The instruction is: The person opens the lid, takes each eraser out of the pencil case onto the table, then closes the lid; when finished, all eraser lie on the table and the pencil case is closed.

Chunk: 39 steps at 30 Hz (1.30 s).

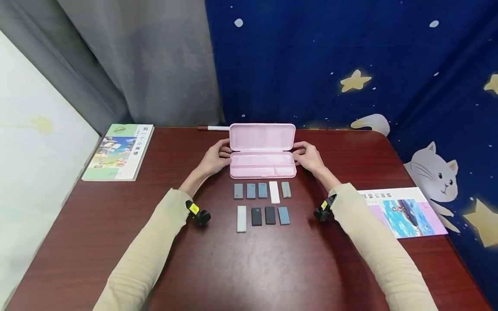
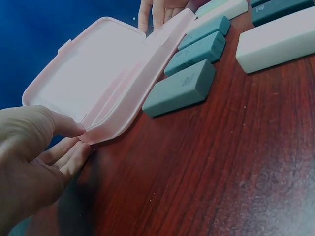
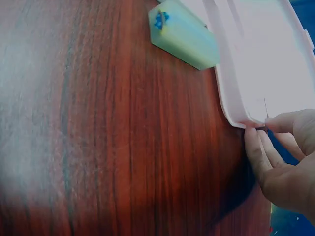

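A pink pencil case point(image 1: 263, 172) lies with its lid up on the table, its inner compartments facing me. At its left end my left hand point(image 1: 215, 158) grips the corner, thumb on the rim and fingers at the side in the left wrist view. My right hand point(image 1: 308, 157) pinches the opposite end, as the right wrist view shows with thumb and fingers point(image 3: 268, 152) at the corner. In front of the case several erasers stand in two rows: a grey-green one point(image 2: 179, 88), a white one point(image 1: 241, 219), a black one point(image 1: 256, 216) and a blue one point(image 1: 283, 215) among them.
A book point(image 1: 118, 152) lies at the back left, and another point(image 1: 406, 212) is partly under the right sleeve. Behind the case a white marker with a brown cap point(image 1: 214, 128) lies along the table's back edge. Curtains point(image 1: 295, 65) hang behind.
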{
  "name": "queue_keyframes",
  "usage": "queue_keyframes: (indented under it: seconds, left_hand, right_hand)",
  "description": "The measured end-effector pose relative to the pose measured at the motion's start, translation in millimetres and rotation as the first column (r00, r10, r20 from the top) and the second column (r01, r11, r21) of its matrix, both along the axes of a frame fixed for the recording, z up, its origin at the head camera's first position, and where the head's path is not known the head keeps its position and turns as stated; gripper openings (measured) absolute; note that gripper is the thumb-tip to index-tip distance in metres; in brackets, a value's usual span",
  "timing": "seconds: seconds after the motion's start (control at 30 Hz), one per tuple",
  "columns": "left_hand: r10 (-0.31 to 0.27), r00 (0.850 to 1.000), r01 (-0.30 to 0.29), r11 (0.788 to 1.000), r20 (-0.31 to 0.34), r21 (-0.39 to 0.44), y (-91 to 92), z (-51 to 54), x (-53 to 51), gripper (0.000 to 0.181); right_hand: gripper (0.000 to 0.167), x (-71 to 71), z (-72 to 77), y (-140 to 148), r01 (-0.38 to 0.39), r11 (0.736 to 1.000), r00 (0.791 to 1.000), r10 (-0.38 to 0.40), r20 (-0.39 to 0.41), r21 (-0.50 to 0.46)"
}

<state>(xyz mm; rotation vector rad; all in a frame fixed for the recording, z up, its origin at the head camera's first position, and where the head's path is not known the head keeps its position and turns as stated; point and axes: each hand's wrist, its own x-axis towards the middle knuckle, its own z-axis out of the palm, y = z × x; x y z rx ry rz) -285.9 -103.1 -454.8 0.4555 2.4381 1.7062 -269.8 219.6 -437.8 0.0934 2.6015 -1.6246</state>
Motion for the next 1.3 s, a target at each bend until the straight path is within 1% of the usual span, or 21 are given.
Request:
queue_keyframes:
  seconds: [0.07, 0.23, 0.37, 0.47, 0.57, 0.67, 0.77, 0.83, 0.97, 1.07, 1.2, 1.27, 1.3]
  left_hand:
    - [-0.007, 1.000, 0.007, 1.000, -0.004, 0.012, 0.6, -0.4, 0.1, 0.065]
    - [-0.002, 1.000, 0.002, 1.000, -0.006, 0.019, 0.4, 0.3, 2.3, 0.064]
    - [-0.013, 1.000, 0.014, 0.999, -0.012, 0.037, 1.5, 0.7, 4.2, 0.064]
    - [-0.021, 1.000, 0.022, 0.998, -0.020, 0.058, 2.6, -1.1, 4.3, 0.063]
    - [-0.013, 1.000, 0.015, 0.999, -0.028, 0.050, 3.3, -3.0, 4.3, 0.063]
    - [-0.009, 0.999, 0.010, 1.000, -0.040, 0.023, 3.5, -3.7, 4.5, 0.061]
    - [-0.008, 0.998, 0.009, 1.000, -0.060, 0.010, 3.1, -3.3, 4.9, 0.054]
    - [-0.007, 0.997, 0.008, 1.000, -0.078, 0.016, 2.6, -3.1, 5.0, 0.048]
    - [0.006, 0.996, -0.002, 0.999, -0.089, 0.037, 3.1, -3.2, 6.1, 0.037]
    - [0.014, 0.996, -0.012, 1.000, -0.090, 0.025, 4.2, -3.1, 7.8, 0.033]
    - [0.021, 0.994, -0.021, 1.000, -0.108, -0.004, 4.8, -3.9, 8.8, 0.028]
    - [0.026, 0.992, -0.029, 0.999, -0.121, -0.028, 4.7, -4.3, 8.8, 0.025]
    - [0.028, 0.992, -0.033, 0.999, -0.125, -0.038, 4.5, -4.5, 8.5, 0.024]
  right_hand:
    - [0.039, -0.9, 0.3, 0, -0.010, 0.999, 1.000, 0.011, -0.017, 0.035]
    - [0.041, -2.0, 2.6, -3, -0.025, 0.997, 0.999, 0.028, -0.046, 0.070]
    - [0.041, -0.8, 2.3, -4, 0.000, 0.993, 0.999, 0.006, -0.047, 0.116]
    - [0.041, 0.6, 1.5, -5, 0.024, 0.990, 0.998, -0.017, -0.057, 0.136]
    - [0.042, 1.7, 0.5, -5, 0.032, 0.989, 0.997, -0.021, -0.072, 0.145]
    - [0.040, 2.6, -0.6, -6, 0.042, 0.988, 0.995, -0.028, -0.091, 0.146]
    - [0.035, 2.9, -1.7, -7, 0.047, 0.981, 0.993, -0.024, -0.119, 0.190]
    - [0.030, 3.1, -2.3, -8, 0.053, 0.973, 0.989, -0.020, -0.146, 0.226]
    - [0.027, 4.6, -3.2, -8, 0.060, 0.954, 0.980, 0.000, -0.197, 0.294]
    - [0.031, 6.4, -4.0, -7, 0.039, 0.945, 0.974, 0.037, -0.223, 0.326]
    - [0.043, 9.7, -6.2, -1, -0.028, 0.945, 0.966, 0.110, -0.236, 0.326]
    - [0.047, 11.5, -7.4, 3, -0.079, 0.957, 0.964, 0.145, -0.223, 0.281]
    - [0.049, 12.2, -7.7, 5, -0.106, 0.965, 0.966, 0.157, -0.205, 0.240]
